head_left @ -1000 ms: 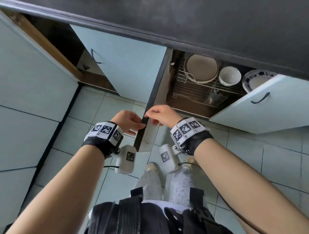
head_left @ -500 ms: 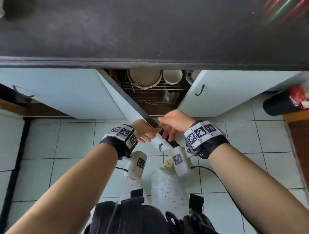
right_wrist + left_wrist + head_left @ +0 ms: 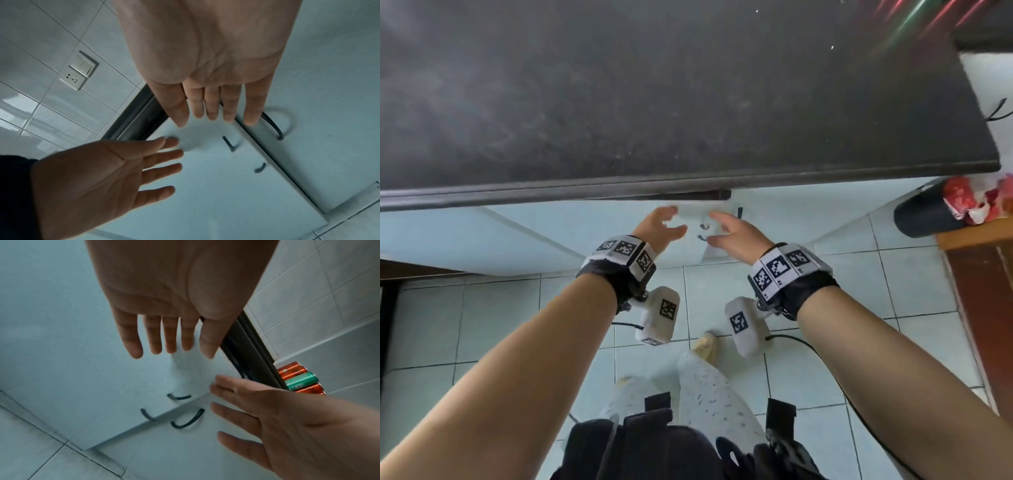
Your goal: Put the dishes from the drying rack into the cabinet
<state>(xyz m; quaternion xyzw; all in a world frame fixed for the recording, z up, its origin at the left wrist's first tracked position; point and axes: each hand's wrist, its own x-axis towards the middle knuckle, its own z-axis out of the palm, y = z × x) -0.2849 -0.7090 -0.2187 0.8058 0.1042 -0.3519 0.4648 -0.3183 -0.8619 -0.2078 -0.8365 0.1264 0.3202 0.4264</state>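
Observation:
Two pale blue cabinet doors under the counter are swung almost closed, the left door (image 3: 571,233) and the right door (image 3: 801,212). Their black handles (image 3: 179,396) (image 3: 187,420) sit side by side at the seam. My left hand (image 3: 666,224) is open, its fingers spread just in front of the left door (image 3: 82,353). My right hand (image 3: 726,231) is open too, fingers straight, close to the seam by the right door (image 3: 318,113). Neither hand holds anything. The dishes and the wire rack are hidden behind the doors.
A dark stone countertop (image 3: 688,102) overhangs the doors. A black bin with a red bag (image 3: 928,210) stands at the right beside a wooden frame (image 3: 976,274). Several drink cans (image 3: 298,378) lie further along the counter edge. Light tiled floor (image 3: 859,308) lies below.
Both hands have let go of the left door's edge and now hover open in front of it. The doors have swung nearly closed, hiding the plates and bowls. My view has tilted up over the countertop.

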